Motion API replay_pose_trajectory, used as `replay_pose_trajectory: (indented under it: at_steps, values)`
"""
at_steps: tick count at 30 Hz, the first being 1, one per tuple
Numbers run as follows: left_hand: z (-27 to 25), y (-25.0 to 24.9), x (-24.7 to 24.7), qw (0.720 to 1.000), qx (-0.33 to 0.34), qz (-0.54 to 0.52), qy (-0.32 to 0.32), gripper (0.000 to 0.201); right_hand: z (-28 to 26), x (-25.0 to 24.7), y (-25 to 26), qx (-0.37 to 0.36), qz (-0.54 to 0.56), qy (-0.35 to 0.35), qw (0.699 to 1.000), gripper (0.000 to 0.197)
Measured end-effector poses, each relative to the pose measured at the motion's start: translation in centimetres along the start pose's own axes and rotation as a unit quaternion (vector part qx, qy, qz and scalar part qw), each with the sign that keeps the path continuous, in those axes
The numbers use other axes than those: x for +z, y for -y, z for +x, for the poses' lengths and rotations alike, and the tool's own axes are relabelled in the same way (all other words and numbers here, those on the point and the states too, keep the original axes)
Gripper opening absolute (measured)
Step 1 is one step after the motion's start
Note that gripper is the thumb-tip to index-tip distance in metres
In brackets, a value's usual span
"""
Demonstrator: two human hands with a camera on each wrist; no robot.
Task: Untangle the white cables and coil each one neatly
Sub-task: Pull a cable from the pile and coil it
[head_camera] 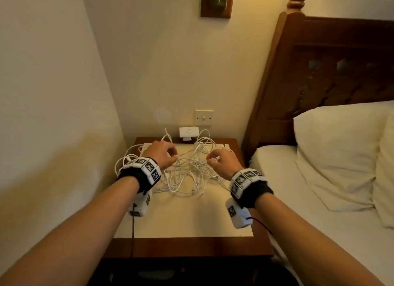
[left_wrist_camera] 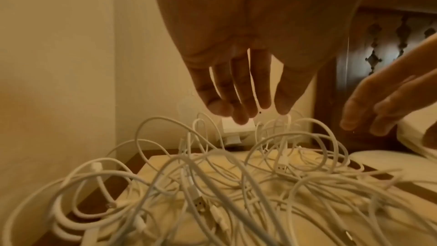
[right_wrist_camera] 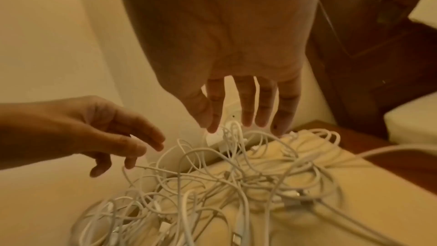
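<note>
A loose tangle of several white cables (head_camera: pixel 187 172) lies on the back half of the cream-topped nightstand (head_camera: pixel 185 219), with loops spilling over its left edge. My left hand (head_camera: pixel 170 155) hovers over the tangle's left side, fingers relaxed and pointing down (left_wrist_camera: pixel 238 111), holding nothing; one fingertip seems to brush a raised strand (right_wrist_camera: pixel 141 166). My right hand (head_camera: pixel 211 159) hovers over the right side, fingers hanging straight (right_wrist_camera: pixel 246 117) just above the cables (right_wrist_camera: pixel 236 184). USB plugs (left_wrist_camera: pixel 281 167) show among the strands.
A white charger block (head_camera: pixel 188 133) stands at the table's back edge below a wall switch plate (head_camera: pixel 204 117). A wall (head_camera: pixel 53 115) closes the left side. A bed with a white pillow (head_camera: pixel 332 153) and a dark wooden headboard (head_camera: pixel 319 72) is on the right.
</note>
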State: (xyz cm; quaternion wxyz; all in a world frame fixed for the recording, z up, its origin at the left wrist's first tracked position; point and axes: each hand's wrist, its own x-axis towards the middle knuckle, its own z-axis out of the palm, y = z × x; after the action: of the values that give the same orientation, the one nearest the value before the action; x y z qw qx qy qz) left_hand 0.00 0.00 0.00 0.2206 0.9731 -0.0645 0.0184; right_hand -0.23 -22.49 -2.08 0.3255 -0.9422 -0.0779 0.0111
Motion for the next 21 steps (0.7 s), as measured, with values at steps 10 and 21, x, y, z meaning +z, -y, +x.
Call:
replay_pose_trajectory:
  at_steps: [10,21]
  values:
    - [4.5,-0.1,5.1,0.991,-0.014,0.015,0.129,0.021,4.3,3.5,-1.3,0.085,0.016,0.032,0.996,0.028]
    - [5.9,-4.1,-6.9,0.985,0.062,-0.11,-0.114,0.011,4.4,0.1,-1.5,0.05,-0.028,0.031,0.998,0.033]
